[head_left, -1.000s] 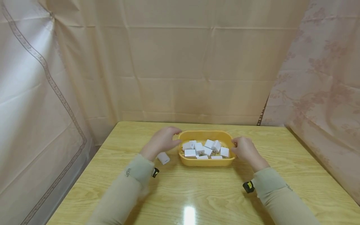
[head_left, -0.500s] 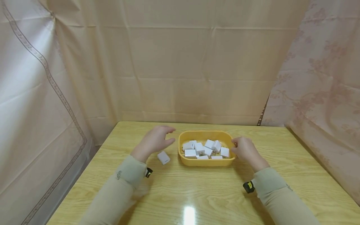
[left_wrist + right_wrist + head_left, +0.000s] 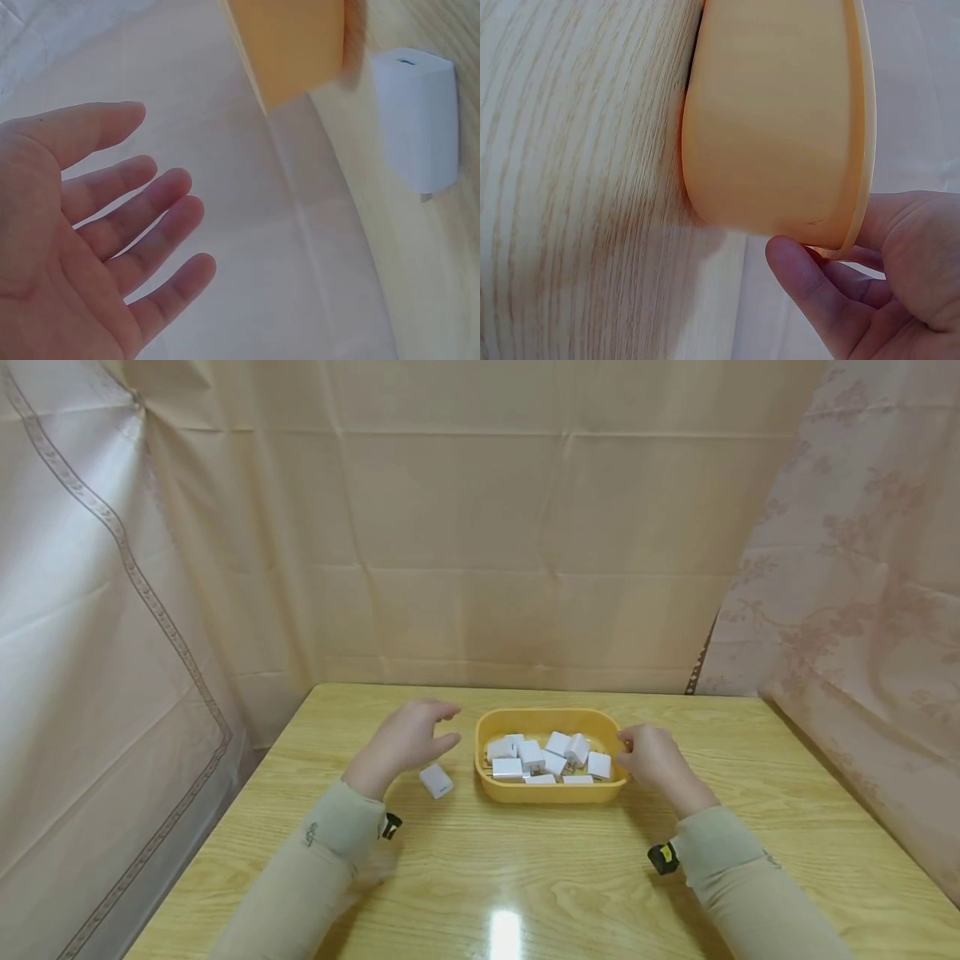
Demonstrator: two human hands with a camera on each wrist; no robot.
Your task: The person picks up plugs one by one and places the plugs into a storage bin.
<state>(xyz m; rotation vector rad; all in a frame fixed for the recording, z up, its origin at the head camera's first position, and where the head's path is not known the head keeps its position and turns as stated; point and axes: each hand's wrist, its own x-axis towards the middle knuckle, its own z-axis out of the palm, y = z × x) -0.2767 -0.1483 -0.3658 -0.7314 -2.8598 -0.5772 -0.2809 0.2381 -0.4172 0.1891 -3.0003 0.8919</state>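
A yellow oval basin [image 3: 551, 793] stands on the wooden table, with several white charger plugs [image 3: 532, 755] lying in it. My right hand [image 3: 651, 762] pinches the basin's right rim; in the right wrist view the thumb [image 3: 802, 262] presses the outer wall [image 3: 772, 127] while the other fingers go over the rim. To the left of the basin my left hand [image 3: 408, 735] hovers with spread, relaxed fingers [image 3: 161, 247] and nothing in them. One loose white charger plug [image 3: 437, 781] lies on the table just below that hand, its port end [image 3: 409, 64] showing in the left wrist view.
The wooden table [image 3: 570, 868] has its far edge against a beige curtain [image 3: 480, 552]. More cloth hangs at the left side [image 3: 97, 652] and the right side [image 3: 877, 610]. A light reflection shines on the tabletop near the front.
My left hand has moved left from beside the basin's left rim, uncovering the loose charger plug. The right hand and the basin stay in place.
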